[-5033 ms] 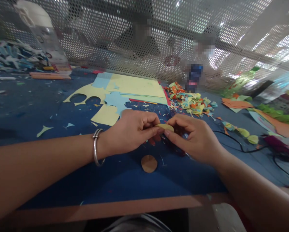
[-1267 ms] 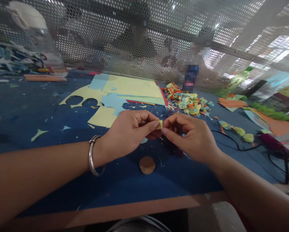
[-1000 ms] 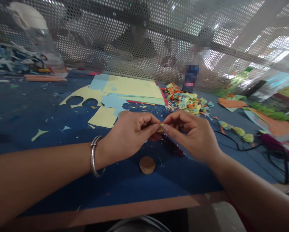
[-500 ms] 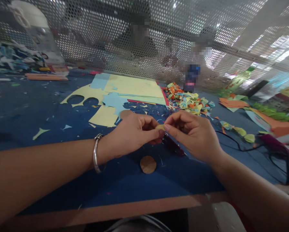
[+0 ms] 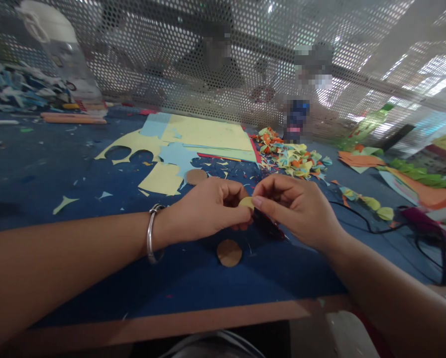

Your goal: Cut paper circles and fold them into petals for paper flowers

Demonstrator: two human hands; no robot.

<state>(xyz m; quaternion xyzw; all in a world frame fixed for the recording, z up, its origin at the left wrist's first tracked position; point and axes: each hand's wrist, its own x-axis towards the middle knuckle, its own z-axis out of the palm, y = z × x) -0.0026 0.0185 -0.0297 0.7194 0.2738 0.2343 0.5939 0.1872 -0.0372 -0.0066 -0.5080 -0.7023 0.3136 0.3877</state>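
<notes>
My left hand (image 5: 208,211), with a metal bangle on its wrist, and my right hand (image 5: 295,209) meet above the blue table (image 5: 40,174). Both pinch a small folded yellow paper piece (image 5: 246,202) between thumb and fingertips. A brown paper disc (image 5: 229,252) lies flat on the table just below the hands. A second brown disc (image 5: 196,176) rests beyond my left hand. A dark red object (image 5: 270,226) lies under my right hand; I cannot make out what it is.
Yellow and light blue paper sheets (image 5: 204,134) with cut-out holes lie behind the hands. A heap of coloured folded scraps (image 5: 292,156) sits to the right of them. Black cables (image 5: 372,223) run at the right. A perforated metal screen (image 5: 170,59) stands at the back, people behind it.
The yellow piece has been folded smaller between my fingers since five seconds ago. My hands have sunk slightly toward the table, and the second brown disc now shows beyond my left hand.
</notes>
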